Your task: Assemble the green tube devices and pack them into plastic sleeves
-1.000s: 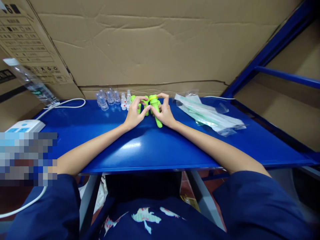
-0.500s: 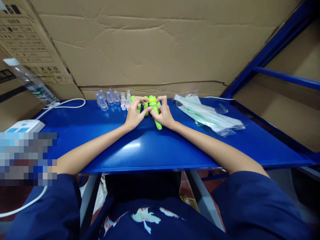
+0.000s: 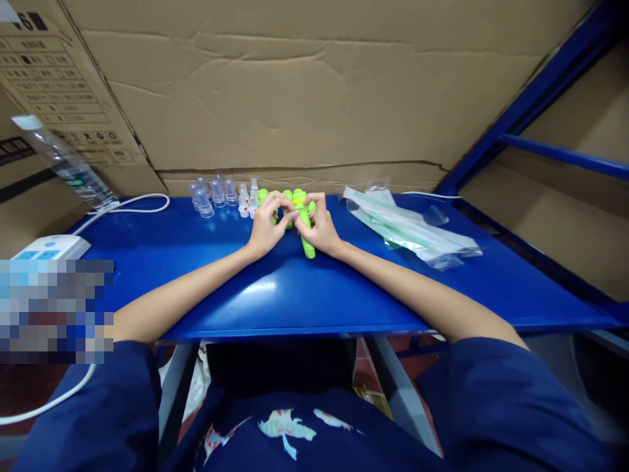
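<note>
My right hand [image 3: 322,229] is closed round a bright green plastic tube [image 3: 308,248], which slants toward the table's front edge. Near the tube's upper end a yellow ring [image 3: 298,200] shows. With thumb and forefinger curled in, my left hand [image 3: 268,226] touches the tube's side close to my right thumb. Whatever its fingertips pinch is too small to make out. More green pieces [image 3: 263,195] stand behind my hands, partly hidden by the fingers. Just left of them are white-based clear nozzle-shaped pieces [image 3: 244,202] with red marks.
Several clear plastic caps [image 3: 204,203] stand at the back left of the blue table [image 3: 295,295]. Plastic-wrapped white and green packets [image 3: 407,223] lie at right. A water bottle [image 3: 73,167], white cable [image 3: 154,196] and power strip [image 3: 54,248] are at left. Cardboard [image 3: 295,98] walls the back.
My left fingers have come down from the yellow ring to the tube's side. The tube has shifted slightly toward me and to the left in my right hand.
</note>
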Tool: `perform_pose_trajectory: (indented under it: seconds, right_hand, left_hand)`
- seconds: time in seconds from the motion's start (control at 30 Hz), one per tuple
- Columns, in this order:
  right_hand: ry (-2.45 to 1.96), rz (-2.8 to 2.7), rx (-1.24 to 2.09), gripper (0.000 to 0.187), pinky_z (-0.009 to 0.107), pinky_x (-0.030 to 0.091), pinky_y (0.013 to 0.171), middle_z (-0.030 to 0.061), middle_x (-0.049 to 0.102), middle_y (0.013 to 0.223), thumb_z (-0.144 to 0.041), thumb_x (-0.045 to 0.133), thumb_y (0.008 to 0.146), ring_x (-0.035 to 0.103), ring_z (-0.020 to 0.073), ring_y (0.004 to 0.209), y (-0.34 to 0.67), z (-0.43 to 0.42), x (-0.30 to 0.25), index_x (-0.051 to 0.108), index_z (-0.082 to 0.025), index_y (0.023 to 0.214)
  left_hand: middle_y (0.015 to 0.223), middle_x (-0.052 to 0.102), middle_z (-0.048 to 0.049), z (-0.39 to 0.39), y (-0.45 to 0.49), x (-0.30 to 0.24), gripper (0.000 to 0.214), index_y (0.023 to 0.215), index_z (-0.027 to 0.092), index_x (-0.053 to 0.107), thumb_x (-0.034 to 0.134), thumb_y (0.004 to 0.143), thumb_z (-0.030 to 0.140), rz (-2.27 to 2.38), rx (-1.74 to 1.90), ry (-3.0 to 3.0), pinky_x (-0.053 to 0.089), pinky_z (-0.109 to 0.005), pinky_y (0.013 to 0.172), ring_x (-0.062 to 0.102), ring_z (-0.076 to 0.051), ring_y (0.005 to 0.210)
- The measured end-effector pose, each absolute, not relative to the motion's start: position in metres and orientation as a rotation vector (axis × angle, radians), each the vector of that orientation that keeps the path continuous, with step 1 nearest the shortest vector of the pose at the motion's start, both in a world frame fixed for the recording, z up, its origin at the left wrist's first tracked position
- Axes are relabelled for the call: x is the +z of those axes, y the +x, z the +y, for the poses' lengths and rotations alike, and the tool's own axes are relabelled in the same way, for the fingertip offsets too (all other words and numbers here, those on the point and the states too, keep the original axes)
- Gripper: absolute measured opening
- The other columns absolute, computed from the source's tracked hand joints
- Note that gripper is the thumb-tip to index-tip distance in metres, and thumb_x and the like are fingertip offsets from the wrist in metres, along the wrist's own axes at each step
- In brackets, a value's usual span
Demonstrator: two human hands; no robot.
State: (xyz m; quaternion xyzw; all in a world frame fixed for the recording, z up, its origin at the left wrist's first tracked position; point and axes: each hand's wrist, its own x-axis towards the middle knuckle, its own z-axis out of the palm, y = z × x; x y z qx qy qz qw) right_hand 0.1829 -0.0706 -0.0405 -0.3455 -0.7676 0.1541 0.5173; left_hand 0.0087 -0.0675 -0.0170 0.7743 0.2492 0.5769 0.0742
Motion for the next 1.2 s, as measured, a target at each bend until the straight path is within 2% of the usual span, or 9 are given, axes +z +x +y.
perform_pose_trajectory:
  seconds: [0.23,0.4,0.6,0.7,0.9,1.07,1.2]
  right_hand:
    - [-0.794,-1.831,0.341,0.044,0.027,0.041,0.049,-0.0082,0.052,0.071,-0.050,0.057,0.100,0.058,0.0143,0.051,0.1814,-0.0658,-0.0456,0.028,-0.027,0.123]
    - [-0.794,-1.821,0.404,0.049,0.028,0.042,0.047,-0.0087,0.052,0.069,-0.049,0.061,0.099,0.060,0.0160,0.050,0.1806,-0.0686,-0.0422,0.026,-0.027,0.127]
    - [-0.828,-1.811,0.454,0.046,0.029,0.040,0.043,-0.0090,0.049,0.066,-0.055,0.062,0.098,0.058,0.0166,0.047,0.1816,-0.0687,-0.0446,0.029,-0.029,0.116]
    - [-0.822,-1.793,0.451,0.049,0.029,0.041,0.043,-0.0085,0.050,0.068,-0.057,0.061,0.098,0.058,0.0164,0.047,0.1805,-0.0682,-0.0471,0.028,-0.028,0.119]
    - [-0.818,-1.799,0.468,0.053,0.028,0.041,0.042,-0.0109,0.049,0.062,-0.058,0.064,0.096,0.059,0.0175,0.046,0.1812,-0.0703,-0.0430,0.027,-0.028,0.120]
    - [-0.811,-1.823,0.435,0.047,0.027,0.039,0.042,-0.0115,0.047,0.060,-0.058,0.062,0.098,0.057,0.0162,0.045,0.1835,-0.0682,-0.0440,0.029,-0.029,0.115]
    - [-0.794,-1.820,0.371,0.048,0.025,0.038,0.043,-0.0084,0.051,0.072,-0.054,0.059,0.099,0.058,0.0135,0.047,0.1830,-0.0641,-0.0492,0.026,-0.027,0.121]
  left_hand:
    - [0.104,0.068,-0.0043,-0.0655,0.0059,-0.0170,0.032,0.108,0.022,0.062,0.070,0.096,0.050,0.782,1.795,2.295,0.050,-0.031,0.077,0.065,-0.017,0.089]
    - [0.103,0.071,-0.0050,-0.0678,0.0052,-0.0159,0.031,0.103,0.022,0.064,0.065,0.099,0.053,0.833,1.717,2.338,0.051,-0.034,0.081,0.064,-0.018,0.090]
    - [0.098,0.072,-0.0044,-0.0655,0.0040,-0.0148,0.037,0.099,0.022,0.065,0.063,0.098,0.058,0.871,1.672,2.349,0.048,-0.032,0.076,0.063,-0.018,0.089]
    - [0.097,0.071,-0.0041,-0.0642,0.0043,-0.0156,0.035,0.100,0.021,0.065,0.063,0.099,0.056,0.872,1.663,2.344,0.048,-0.031,0.075,0.063,-0.018,0.086]
    - [0.086,0.068,-0.0023,-0.0652,0.0068,-0.0199,0.029,0.088,0.021,0.061,0.062,0.102,0.047,0.792,1.658,2.356,0.050,-0.033,0.078,0.062,-0.018,0.082]
    - [0.095,0.070,-0.0038,-0.0660,0.0063,-0.0181,0.031,0.097,0.022,0.063,0.063,0.100,0.052,0.825,1.726,2.353,0.051,-0.034,0.081,0.063,-0.018,0.087]
    - [0.099,0.072,-0.0047,-0.0675,0.0065,-0.0169,0.034,0.101,0.022,0.064,0.060,0.100,0.056,0.833,1.741,2.350,0.050,-0.033,0.079,0.064,-0.018,0.087]
